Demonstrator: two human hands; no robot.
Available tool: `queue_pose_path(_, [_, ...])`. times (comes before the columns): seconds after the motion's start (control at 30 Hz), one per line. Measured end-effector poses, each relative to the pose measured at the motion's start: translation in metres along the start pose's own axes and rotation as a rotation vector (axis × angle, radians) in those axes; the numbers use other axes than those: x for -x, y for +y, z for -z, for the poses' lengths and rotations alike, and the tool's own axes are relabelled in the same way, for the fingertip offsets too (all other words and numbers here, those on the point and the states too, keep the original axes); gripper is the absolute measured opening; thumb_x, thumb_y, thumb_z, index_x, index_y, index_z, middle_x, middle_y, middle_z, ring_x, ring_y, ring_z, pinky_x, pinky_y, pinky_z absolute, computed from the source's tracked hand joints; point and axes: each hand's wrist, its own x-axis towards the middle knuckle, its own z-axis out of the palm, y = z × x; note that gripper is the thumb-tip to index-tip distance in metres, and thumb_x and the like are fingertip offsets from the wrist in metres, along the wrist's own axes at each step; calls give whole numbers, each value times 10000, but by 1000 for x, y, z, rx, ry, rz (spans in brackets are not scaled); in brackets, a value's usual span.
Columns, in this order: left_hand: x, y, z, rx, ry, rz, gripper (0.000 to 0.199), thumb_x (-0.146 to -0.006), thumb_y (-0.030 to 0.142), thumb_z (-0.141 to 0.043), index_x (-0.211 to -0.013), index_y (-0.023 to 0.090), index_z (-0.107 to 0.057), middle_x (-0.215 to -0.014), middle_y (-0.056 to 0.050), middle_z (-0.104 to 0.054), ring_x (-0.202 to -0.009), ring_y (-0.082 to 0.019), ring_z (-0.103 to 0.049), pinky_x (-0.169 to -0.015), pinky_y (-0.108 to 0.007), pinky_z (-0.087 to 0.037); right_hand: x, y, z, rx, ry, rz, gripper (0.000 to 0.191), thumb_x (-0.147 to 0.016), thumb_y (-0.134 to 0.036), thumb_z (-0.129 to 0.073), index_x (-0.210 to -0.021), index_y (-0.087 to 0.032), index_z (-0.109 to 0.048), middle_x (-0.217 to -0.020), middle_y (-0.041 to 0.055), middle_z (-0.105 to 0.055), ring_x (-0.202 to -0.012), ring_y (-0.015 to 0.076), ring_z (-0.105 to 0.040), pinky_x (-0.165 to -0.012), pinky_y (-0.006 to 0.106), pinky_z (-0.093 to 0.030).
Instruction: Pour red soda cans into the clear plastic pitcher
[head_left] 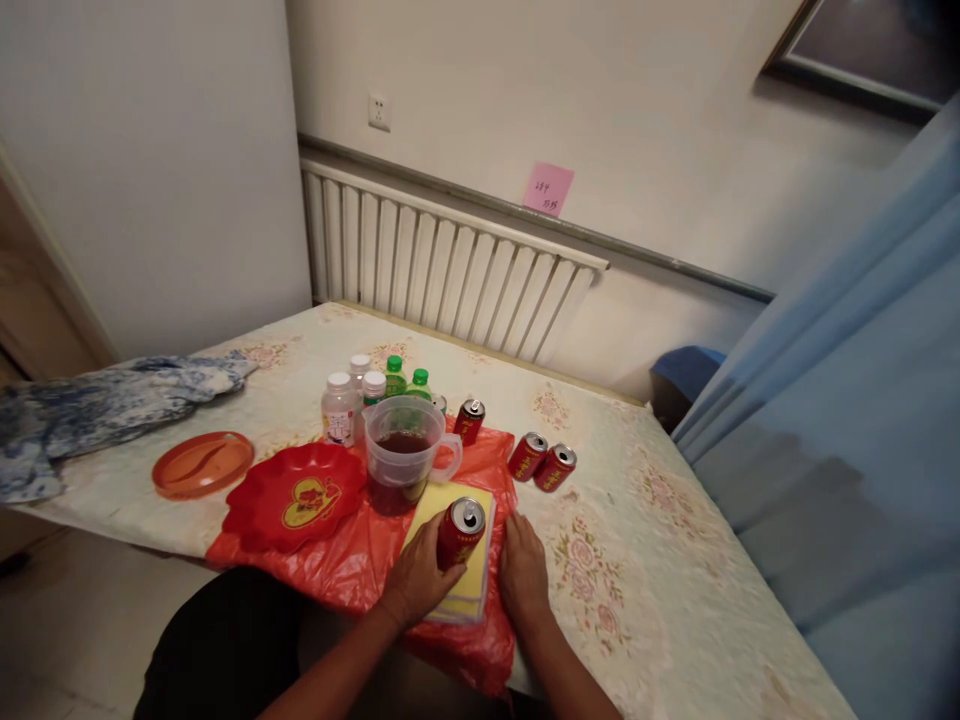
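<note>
My left hand [420, 577] is wrapped round a red drink can [453, 541] with its top opened, above a yellow sheet [442, 500] on a red plastic bag [352, 560]. My right hand [523, 568] lies on the right edge of the bag with nothing visible in it; its fingers are partly tucked from view. Beyond the left hand stands a clear plastic pitcher [386, 467], handle to the right, with dark brown liquid inside. Two more red cans [529, 456] stand side by side at the right, and another red can [468, 424] stands behind the pitcher.
A red scalloped tray [259, 500] and an orange lid [180, 470] lie left of the pitcher. White-capped bottles [339, 420] and green-capped bottles [394, 372] stand behind it. Blue-patterned cloth [112, 405] lies at the far left. A radiator [450, 260] runs behind the flowered tablecloth [637, 580].
</note>
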Motion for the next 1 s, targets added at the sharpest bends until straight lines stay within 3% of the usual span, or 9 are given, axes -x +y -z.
queue_pose_path(0.2, [0, 2, 1, 23, -7, 17, 733, -742, 244, -671, -1409, 146, -383, -1378, -172, -547, -1301, -299, -510, -1119, -488, -389, -23, -12, 6, 5, -170, 71, 493, -937, -142, -384, -1412, -161, -516, -1453, 95, -541, -1370, 264, -434, -1108, 421, -355])
queue_pose_path(0.43, [0, 2, 1, 24, -15, 48, 732, -741, 277, -682, -1404, 142, -403, -1365, -172, -553, -1279, -303, -527, -1103, -481, -404, -23, 3, 13, 72, -136, -76, 505, -912, -90, -350, -1383, -76, -533, -1435, 190, -533, -1353, 319, -447, -1081, 474, -356])
queue_pose_path(0.57, [0, 5, 3, 30, -18, 54, 736, -735, 273, -679, -1399, 113, -405, -1364, -187, -553, -1278, -308, -527, -1106, -482, -401, -27, -4, 14, 8, -136, -68, 519, -937, -123, -339, -1438, -130, -476, -1501, 133, -474, -1402, 271, -388, -1122, 431, -322])
queue_pose_path(0.7, [0, 5, 3, 37, -18, 55, 744, -727, 261, -684, -1403, 124, -403, -1372, -182, -551, -1291, -312, -517, -1111, -487, -394, -26, -9, 13, -135, -193, -10, 486, -926, -152, -397, -1388, -183, -548, -1443, 94, -551, -1387, 260, -417, -1127, 421, -320])
queue_pose_path(0.87, [-1, 1, 1, 53, -2, 67, 743, -723, 250, -690, -1405, 167, -408, -1366, -155, -561, -1286, -307, -522, -1115, -495, -388, -17, 0, 19, -188, -102, -131, 498, -880, -102, -366, -1325, -72, -587, -1401, 211, -560, -1365, 331, -436, -1105, 522, -329])
queue_pose_path(1.0, [0, 5, 4, 142, 3, 76, 747, -692, 217, -691, -1387, 140, -429, -1399, -178, -540, -1323, -319, -493, -1142, -509, -358, -20, 0, 36, -325, -6, -181, 440, -882, -183, -393, -1233, -97, -645, -1330, 211, -610, -1293, 337, -507, -1106, 546, -335])
